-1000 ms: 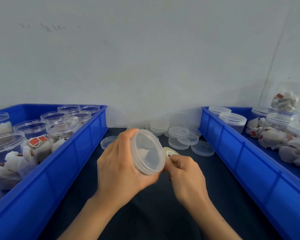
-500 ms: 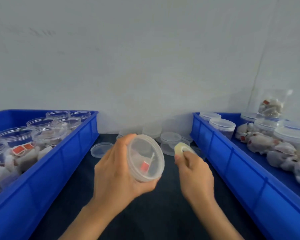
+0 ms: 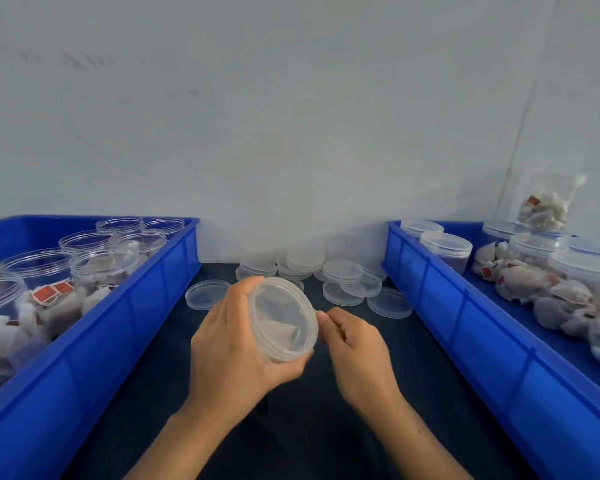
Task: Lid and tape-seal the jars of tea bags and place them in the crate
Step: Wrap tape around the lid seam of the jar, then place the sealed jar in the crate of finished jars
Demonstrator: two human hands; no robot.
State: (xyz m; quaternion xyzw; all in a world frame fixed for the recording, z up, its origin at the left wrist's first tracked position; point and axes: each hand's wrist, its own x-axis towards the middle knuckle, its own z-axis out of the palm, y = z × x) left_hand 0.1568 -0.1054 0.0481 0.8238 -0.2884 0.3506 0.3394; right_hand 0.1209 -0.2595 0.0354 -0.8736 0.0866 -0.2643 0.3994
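My left hand (image 3: 229, 344) grips a clear plastic jar of tea bags (image 3: 284, 323) over the dark table, tilted so its lid faces me. My right hand (image 3: 357, 351) is at the lid's right rim, fingers curled and thumb and forefinger pinched together against the edge. The tape roll is hidden inside that hand. A blue crate (image 3: 465, 323) on the right holds lidded jars (image 3: 445, 244) and loose tea bags. Another blue crate (image 3: 125, 327) on the left holds several open jars of tea bags (image 3: 101, 268).
Several loose clear lids (image 3: 343, 271) lie and stack on the table by the back wall, one lid (image 3: 207, 294) apart to the left. A clear bag of tea bags (image 3: 544, 209) stands at the far right corner. The white wall rises just behind.
My right hand, which held the tape roll up away from the jar half a second ago, has come back down to the lid's rim. The jar has turned a little in my left hand.
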